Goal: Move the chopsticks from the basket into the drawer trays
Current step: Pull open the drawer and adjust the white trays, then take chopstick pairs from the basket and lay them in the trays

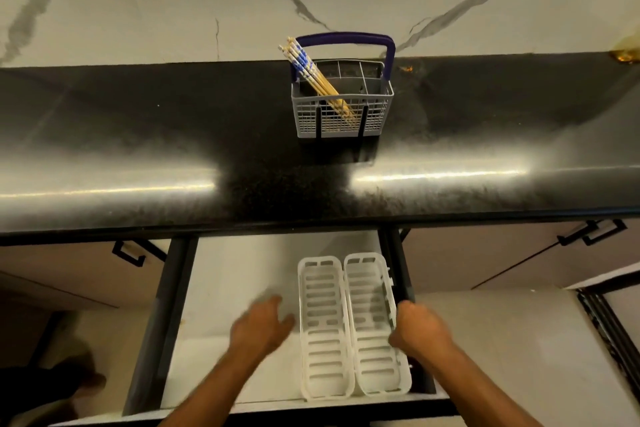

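Note:
A grey plastic basket [343,114] with a dark blue handle stands on the black countertop. Several wooden chopsticks [313,74] with blue and white tops lean to the left inside it. Below, the drawer [235,291] is pulled out. Two white slotted trays lie side by side in its right half: a left tray [322,329] and a right tray [372,322]; neither holds anything. My left hand [259,326] hovers blurred just left of the trays, fingers loose, holding nothing. My right hand [417,328] has its fingers curled at the right tray's outer rim, beside the drawer's side wall.
The black countertop [173,135] runs the full width under a marble-patterned wall. Closed cabinet fronts with black handles [130,253] [595,234] flank the drawer. The drawer's left half shows bare white floor.

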A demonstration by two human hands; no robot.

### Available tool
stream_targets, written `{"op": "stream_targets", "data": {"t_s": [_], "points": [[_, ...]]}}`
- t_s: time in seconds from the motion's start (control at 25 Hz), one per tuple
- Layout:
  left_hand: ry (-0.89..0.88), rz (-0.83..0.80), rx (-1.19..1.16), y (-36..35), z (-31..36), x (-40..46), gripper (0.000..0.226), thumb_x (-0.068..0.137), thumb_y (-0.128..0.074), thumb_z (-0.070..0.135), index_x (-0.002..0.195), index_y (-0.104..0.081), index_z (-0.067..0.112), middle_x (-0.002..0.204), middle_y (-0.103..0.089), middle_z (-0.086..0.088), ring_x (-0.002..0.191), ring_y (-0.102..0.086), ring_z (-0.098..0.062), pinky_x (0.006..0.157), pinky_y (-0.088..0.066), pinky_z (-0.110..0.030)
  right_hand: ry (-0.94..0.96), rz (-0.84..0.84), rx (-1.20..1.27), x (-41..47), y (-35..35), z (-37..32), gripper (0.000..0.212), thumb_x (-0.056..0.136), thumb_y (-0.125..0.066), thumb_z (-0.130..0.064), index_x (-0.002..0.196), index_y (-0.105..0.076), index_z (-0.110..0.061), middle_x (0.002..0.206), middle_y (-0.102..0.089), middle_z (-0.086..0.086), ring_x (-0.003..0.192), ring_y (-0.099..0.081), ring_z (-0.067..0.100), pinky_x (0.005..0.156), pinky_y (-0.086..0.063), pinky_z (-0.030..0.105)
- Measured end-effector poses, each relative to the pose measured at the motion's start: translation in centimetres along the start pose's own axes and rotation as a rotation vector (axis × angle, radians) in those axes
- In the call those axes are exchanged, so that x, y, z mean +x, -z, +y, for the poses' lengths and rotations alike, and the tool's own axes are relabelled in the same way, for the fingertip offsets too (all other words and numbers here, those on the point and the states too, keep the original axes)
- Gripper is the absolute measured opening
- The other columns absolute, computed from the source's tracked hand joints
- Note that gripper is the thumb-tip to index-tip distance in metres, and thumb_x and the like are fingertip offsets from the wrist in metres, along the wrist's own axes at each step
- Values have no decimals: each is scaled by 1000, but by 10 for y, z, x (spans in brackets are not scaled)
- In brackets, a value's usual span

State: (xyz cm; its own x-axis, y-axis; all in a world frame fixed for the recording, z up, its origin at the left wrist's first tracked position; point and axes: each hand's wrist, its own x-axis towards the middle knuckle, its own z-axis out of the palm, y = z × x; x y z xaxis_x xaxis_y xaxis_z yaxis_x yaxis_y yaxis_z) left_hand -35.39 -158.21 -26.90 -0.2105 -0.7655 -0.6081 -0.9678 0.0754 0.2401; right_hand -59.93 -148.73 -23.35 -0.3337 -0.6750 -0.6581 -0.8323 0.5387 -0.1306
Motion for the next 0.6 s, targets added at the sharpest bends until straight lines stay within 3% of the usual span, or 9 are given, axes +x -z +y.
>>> {"op": "stream_targets", "data": {"t_s": [0.16,0.28,0.4,0.6], "points": [[-128,335,-289,121,24,35,42,92,-60,44,126,-64,20,107,-76,-9,105,-69,-26,94,-52,-35,300,302,134,19,122,-55,14,91,-62,-29,87,-70,-18,79,-67,-1,70,-63,13,60,-49,23],[-292,490,-596,208,62,48,16,92,-65,33,100,-72,21,82,-78,-5,82,-75,-19,87,-59,-39,453,583,319,31,207,-108,16,92,-60,-26,88,-74,-17,82,-72,2,71,-66,18,62,-49,26],[-348,522,-805,266,103,52,8,92,-63,31,90,-70,26,83,-77,-1,81,-75,-15,85,-61,-39,483,692,369,52,258,-151,19,95,-57,-24,103,-73,-17,91,-72,4,76,-66,20,68,-56,35],[-349,549,-862,300,129,72,10,93,-63,30,90,-70,24,86,-77,0,84,-74,-16,85,-61,-38,440,779,299,109,290,-183,21,96,-51,-26,107,-66,-15,98,-67,7,79,-59,24,63,-43,34]]}}
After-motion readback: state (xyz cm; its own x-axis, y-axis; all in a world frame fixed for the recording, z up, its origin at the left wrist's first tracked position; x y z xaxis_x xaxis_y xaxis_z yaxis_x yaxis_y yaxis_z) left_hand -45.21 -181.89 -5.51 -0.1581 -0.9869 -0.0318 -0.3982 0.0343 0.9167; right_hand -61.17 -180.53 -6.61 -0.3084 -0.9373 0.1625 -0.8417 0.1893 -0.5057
